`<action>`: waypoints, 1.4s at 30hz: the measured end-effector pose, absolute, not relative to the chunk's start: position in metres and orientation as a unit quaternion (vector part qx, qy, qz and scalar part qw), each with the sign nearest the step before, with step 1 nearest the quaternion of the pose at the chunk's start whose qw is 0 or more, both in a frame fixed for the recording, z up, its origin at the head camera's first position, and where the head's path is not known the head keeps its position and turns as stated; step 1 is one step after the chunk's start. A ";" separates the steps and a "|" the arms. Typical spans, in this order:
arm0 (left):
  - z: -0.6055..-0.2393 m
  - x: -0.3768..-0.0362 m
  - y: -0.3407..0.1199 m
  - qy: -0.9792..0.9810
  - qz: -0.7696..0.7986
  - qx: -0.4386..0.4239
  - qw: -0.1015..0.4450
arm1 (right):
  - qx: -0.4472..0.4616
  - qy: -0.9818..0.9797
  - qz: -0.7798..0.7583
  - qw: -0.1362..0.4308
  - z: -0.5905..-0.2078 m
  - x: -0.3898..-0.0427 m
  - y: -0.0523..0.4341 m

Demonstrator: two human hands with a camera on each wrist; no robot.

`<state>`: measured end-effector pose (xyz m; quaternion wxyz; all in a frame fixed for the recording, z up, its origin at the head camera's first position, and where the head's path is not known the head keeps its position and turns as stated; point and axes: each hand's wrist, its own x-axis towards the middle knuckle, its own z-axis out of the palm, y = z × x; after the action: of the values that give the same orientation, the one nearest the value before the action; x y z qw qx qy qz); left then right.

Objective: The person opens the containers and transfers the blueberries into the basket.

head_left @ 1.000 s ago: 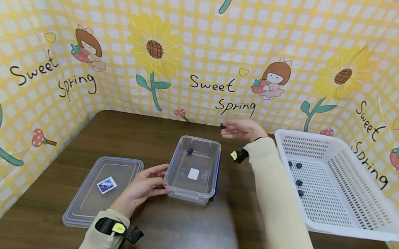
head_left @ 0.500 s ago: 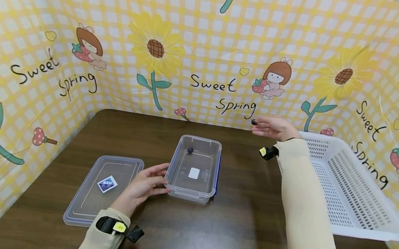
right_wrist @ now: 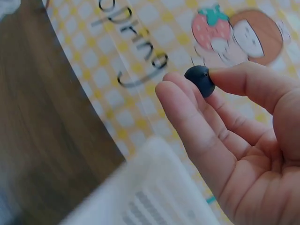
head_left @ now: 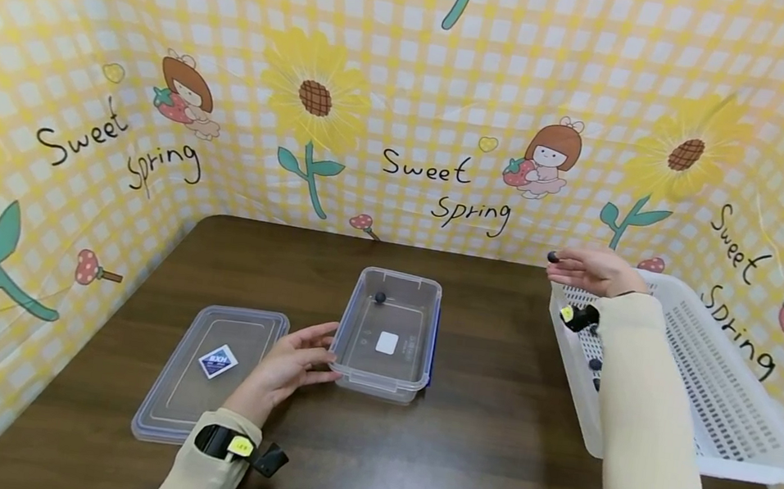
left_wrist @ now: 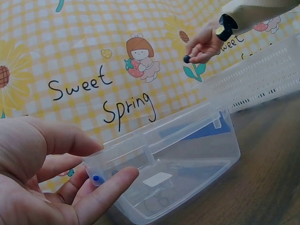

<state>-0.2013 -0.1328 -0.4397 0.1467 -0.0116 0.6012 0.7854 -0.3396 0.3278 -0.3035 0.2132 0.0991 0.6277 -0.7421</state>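
My right hand [head_left: 592, 271] pinches a dark blueberry [right_wrist: 200, 80] between thumb and fingertips, raised over the far left corner of a white perforated basket [head_left: 581, 402]. Several more blueberries [head_left: 595, 365] lie in that basket, partly hidden by my right wrist and sleeve. With thumb and fingers my left hand [head_left: 289, 370] holds the near left corner of a clear plastic container [head_left: 378, 378] on the table. One blueberry [head_left: 380, 297] sits inside it toward the far end, and a white label shows on its bottom.
A clear lid [head_left: 173, 406] with a blue diamond sticker lies flat left of the container, close to my left wrist. Behind the dark wooden table [head_left: 469, 453] hangs a yellow checked cloth [head_left: 426, 100], which also rises along both sides.
My right hand has moved right, from beyond the container's far right corner to over the basket, with the blueberry still pinched. My left hand keeps its hold on the container.
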 end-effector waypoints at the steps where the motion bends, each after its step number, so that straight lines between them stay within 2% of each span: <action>1: -0.439 -0.201 -0.132 0.601 0.785 -0.013 0.147 | 0.104 0.621 -0.747 0.215 -0.304 -0.338 0.334; 14: -0.438 -0.201 -0.131 0.600 0.786 -0.018 0.149 | 0.111 0.614 -0.748 0.225 -0.324 -0.310 0.399; 20: -0.438 -0.201 -0.131 0.599 0.787 -0.017 0.148 | 0.158 0.625 -0.727 0.239 -0.333 -0.299 0.417; 26: -0.439 -0.202 -0.132 0.597 0.789 -0.016 0.147 | 0.183 0.663 -0.685 0.240 -0.346 -0.296 0.422; 35: -0.442 -0.202 -0.133 0.597 0.788 -0.012 0.148 | 0.204 0.658 -0.670 0.276 -0.357 -0.295 0.425; 42: -0.441 -0.203 -0.132 0.595 0.790 -0.010 0.147 | 0.152 0.654 -0.690 0.271 -0.345 -0.301 0.419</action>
<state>-0.2027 -0.1322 -0.4408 0.1471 -0.0097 0.5948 0.7903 -0.3015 0.4189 -0.3447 0.2713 0.1524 0.6539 -0.6896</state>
